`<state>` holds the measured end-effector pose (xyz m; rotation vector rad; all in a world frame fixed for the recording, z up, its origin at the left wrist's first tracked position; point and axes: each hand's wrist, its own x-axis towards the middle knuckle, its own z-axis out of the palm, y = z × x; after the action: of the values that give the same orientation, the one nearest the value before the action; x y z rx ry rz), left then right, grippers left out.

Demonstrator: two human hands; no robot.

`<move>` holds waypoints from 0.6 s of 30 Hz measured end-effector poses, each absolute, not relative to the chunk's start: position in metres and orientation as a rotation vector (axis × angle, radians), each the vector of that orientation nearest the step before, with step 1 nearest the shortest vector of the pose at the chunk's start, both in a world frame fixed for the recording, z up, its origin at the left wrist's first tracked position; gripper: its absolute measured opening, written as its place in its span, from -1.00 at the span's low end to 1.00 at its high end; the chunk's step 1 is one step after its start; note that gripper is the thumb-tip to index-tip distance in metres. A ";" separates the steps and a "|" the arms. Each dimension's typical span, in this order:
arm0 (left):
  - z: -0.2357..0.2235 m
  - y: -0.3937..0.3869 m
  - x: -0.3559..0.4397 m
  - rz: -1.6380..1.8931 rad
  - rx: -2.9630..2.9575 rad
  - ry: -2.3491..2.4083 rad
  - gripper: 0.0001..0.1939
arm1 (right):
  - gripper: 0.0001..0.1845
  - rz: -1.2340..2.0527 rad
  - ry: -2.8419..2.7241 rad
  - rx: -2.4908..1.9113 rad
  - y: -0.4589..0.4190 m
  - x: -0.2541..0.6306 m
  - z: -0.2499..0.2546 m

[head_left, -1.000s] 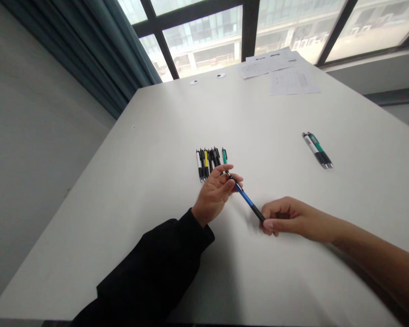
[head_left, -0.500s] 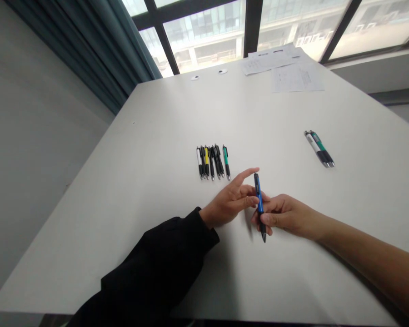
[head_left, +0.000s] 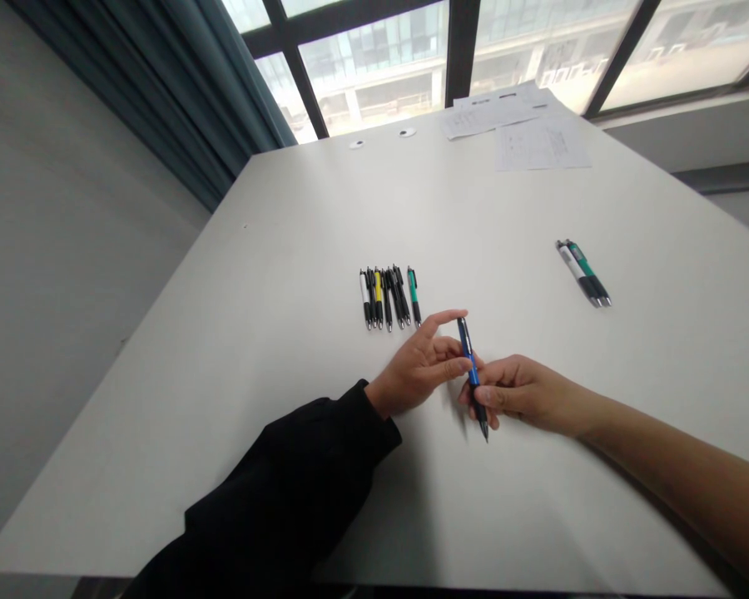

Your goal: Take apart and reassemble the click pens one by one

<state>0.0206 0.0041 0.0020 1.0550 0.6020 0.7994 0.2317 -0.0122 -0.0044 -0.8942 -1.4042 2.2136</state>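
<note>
On my head feed, a teal curtain (head_left: 162, 91) hangs at the upper left, beside a dark-framed window (head_left: 374, 66) along the top. Two small round grommets (head_left: 380, 138) are set near the far edge of the white table (head_left: 225, 358).

Lower left, a black sleeve (head_left: 287, 491) leads up to the left hand (head_left: 418, 363). Its fingers are spread and its palm is open. The index finger points up and to the right, and the next fingers reach toward the blue pen (head_left: 471, 374). They look to be touching the barrel, but I can't tell whether they bear any of its weight.

Up and to the left of that hand lies a tight, near-parallel row of retractable pens (head_left: 387, 298), with white, yellow and black barrels and a teal one (head_left: 413, 295) at the right end. Their overlap keeps me from giving an exact count.

The blue pen sits at centre, tilted with its black tip toward the lower right. The right hand (head_left: 515, 393) pinches its lower barrel between thumb and curled fingers, with a bare forearm (head_left: 674, 470) running off to the lower right.

Farther right, a white pen and a teal pen lie side by side as a pair (head_left: 583, 273), well apart from the row. Sheets of printed paper (head_left: 542, 143) lie at the upper right.

As things stand, most pens sit in the row, two lie apart, and one is in hand.
</note>
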 end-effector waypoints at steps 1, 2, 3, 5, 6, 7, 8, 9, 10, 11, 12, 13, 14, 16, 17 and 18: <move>0.002 0.004 0.020 0.793 1.059 0.604 -0.23 | -0.52 2.212 -1.405 -0.899 -0.012 0.232 -0.004; 0.001 0.004 0.020 0.789 1.063 0.607 -0.22 | -0.51 2.210 -1.404 -0.903 -0.012 0.232 -0.003; 0.001 0.004 0.020 0.785 1.067 0.609 -0.22 | -0.50 2.208 -1.401 -0.903 -0.012 0.232 -0.003; 0.001 0.004 0.019 0.778 1.063 0.601 -0.23 | -0.51 2.209 -1.411 -0.905 -0.012 0.232 0.000; 0.001 0.004 0.019 0.775 1.056 0.588 -0.25 | -0.52 2.212 -1.427 -0.905 -0.012 0.232 0.001; 0.000 0.004 0.018 0.772 1.047 0.572 -0.27 | -0.53 2.212 -1.447 -0.907 -0.012 0.231 0.003; 0.001 0.004 0.018 0.768 1.040 0.557 -0.29 | -0.53 2.209 -1.469 -0.911 -0.013 0.231 0.005; 0.001 0.004 0.018 0.766 1.036 0.548 -0.30 | -0.53 2.201 -1.493 -0.919 -0.013 0.231 0.007; 0.001 0.004 0.018 0.766 1.036 0.547 -0.31 | -0.52 2.190 -1.519 -0.929 -0.014 0.230 0.009; 0.002 0.004 0.018 0.768 1.041 0.555 -0.29 | -0.51 2.169 -1.545 -0.940 -0.015 0.230 0.011; 0.002 0.003 0.018 0.777 1.048 0.572 -0.27 | -0.50 2.140 -1.574 -0.958 -0.016 0.230 0.012; 0.003 0.003 0.018 0.790 1.056 0.596 -0.23 | -0.48 2.103 -1.610 -0.981 -0.016 0.230 0.014; 0.003 0.002 0.019 0.807 1.062 0.629 -0.20 | -0.48 2.057 -1.654 -1.010 -0.017 0.231 0.015; 0.002 0.002 0.020 0.858 1.070 0.723 -0.14 | -0.49 1.887 -1.803 -1.071 -0.019 0.233 0.017; 0.002 0.003 0.020 0.889 1.070 0.779 -0.13 | -0.50 1.759 -1.906 -1.098 -0.020 0.234 0.018; 0.001 0.003 0.020 0.920 1.068 0.836 -0.13 | -0.50 1.615 -2.016 -1.110 -0.020 0.235 0.018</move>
<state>0.0205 0.0031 0.0011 1.0684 0.8362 0.9195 0.2353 -0.0201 0.0184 -1.1099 -2.0162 1.6151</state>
